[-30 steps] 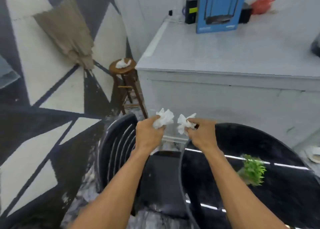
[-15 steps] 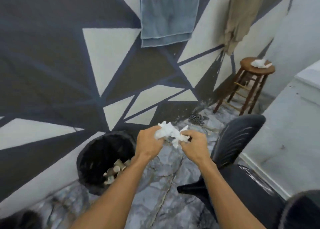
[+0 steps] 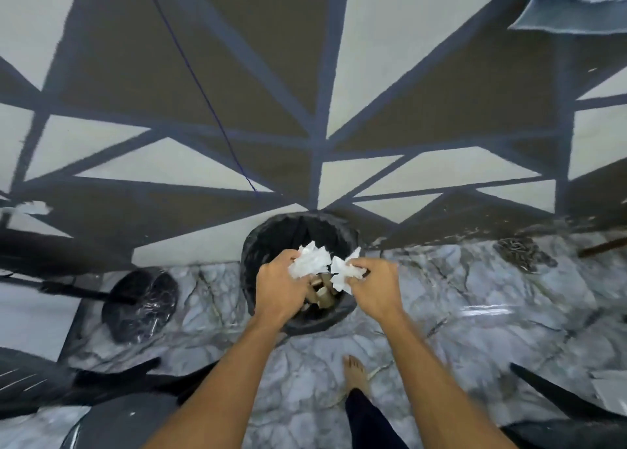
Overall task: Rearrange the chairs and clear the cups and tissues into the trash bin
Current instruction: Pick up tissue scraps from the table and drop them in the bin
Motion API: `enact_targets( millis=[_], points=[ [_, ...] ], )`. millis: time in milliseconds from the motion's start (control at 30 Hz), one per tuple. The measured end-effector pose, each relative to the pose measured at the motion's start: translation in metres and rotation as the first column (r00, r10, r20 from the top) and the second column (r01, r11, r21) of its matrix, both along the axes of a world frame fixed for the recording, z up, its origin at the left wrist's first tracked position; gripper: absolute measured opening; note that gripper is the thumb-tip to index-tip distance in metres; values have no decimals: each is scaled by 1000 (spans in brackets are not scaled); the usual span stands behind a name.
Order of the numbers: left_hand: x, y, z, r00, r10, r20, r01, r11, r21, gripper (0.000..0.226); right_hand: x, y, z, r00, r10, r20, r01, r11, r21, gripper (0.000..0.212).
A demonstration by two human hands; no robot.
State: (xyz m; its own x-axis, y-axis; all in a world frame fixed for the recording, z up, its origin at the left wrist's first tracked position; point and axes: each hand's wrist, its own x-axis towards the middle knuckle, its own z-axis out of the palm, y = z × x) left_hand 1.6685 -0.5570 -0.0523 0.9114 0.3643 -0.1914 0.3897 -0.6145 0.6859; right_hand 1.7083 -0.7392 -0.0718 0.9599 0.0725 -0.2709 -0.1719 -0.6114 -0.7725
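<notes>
A round trash bin [image 3: 264, 245] lined with a black bag stands on the marble floor against the painted wall. Several brownish cups [image 3: 322, 294] lie inside it. My left hand [image 3: 276, 287] is closed on a crumpled white tissue [image 3: 310, 260] right above the bin's opening. Beside it, my right hand [image 3: 375, 287] grips a second crumpled tissue [image 3: 344, 274], also over the bin. The two tissues almost touch.
A black round chair base [image 3: 140, 304] sits left of the bin. Dark chair parts [image 3: 112, 386] lie at lower left and another chair part [image 3: 556, 397] at lower right. My bare foot [image 3: 354, 374] stands on the floor behind the bin. A blue towel [image 3: 576, 4] hangs top right.
The view has swung left and down from the chair and counter to the bin. Both hands, still holding the tissues, now hover directly above the bin's opening.
</notes>
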Motion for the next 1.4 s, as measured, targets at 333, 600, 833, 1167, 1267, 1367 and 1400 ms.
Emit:
enact_targets(
  millis=[333,600,833,1167,1267,1367,1400],
  points=[
    [79,73,-135,984,141,-107,-138,990,37,36,103,94,-133,973,106,-206,-116,992,-38,33],
    [122,134,-360,937,-83,-339,163,963,214,42,120,154,-348,907,28,-420,-106,981,-162,29],
    [135,157,-489,841,-245,-482,364,916,169,36,127,192,-469,862,112,-495,-298,901,-315,33],
    [134,165,-505,720,-311,-620,436,898,56,50,131,180,-498,760,264,-594,-467,857,-217,35],
    [139,165,-468,809,-257,-528,357,929,95,44,136,174,-456,806,271,-526,-448,860,-244,47],
    [137,163,-408,866,-245,-436,333,933,136,37,141,169,-390,842,340,-419,-471,842,-263,50],
    [135,162,-387,878,-242,-412,327,933,148,36,142,168,-366,840,372,-395,-493,828,-267,49]
  ],
)
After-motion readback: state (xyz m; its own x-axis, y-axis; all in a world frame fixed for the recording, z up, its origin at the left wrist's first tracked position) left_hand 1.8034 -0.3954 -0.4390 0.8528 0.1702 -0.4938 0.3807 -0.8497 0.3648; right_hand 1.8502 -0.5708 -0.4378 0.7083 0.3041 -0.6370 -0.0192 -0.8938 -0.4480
